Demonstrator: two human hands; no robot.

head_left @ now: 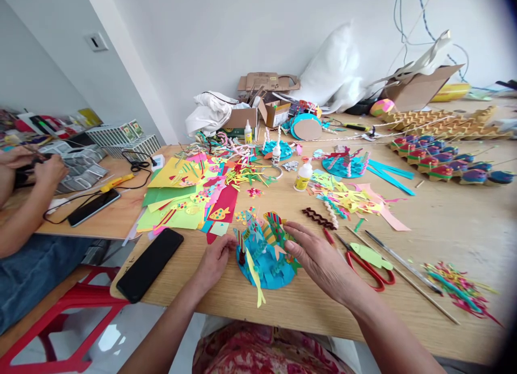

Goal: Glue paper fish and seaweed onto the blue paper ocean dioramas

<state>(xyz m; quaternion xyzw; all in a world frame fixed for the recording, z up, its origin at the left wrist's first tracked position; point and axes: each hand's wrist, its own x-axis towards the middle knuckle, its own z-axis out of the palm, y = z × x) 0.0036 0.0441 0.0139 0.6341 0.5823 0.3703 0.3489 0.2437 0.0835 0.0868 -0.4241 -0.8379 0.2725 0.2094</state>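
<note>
Your left hand (pixel 214 260) curls, pinch unclear; your spread right hand (pixel 323 260) could bend the paper fish (pixel 275 226) by brushing them.

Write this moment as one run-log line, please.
left hand: left side of blue craft; right hand: craft's right side; paper fish: on craft; red scissors: on table

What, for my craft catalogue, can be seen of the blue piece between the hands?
The blue piece has a roundish, papery base bearing upright, patterned fish cutouts. A long yellow cutout slants over its near edge. It sits on the table, left hand and right hand at its sides; exact contact is unclear.
</note>
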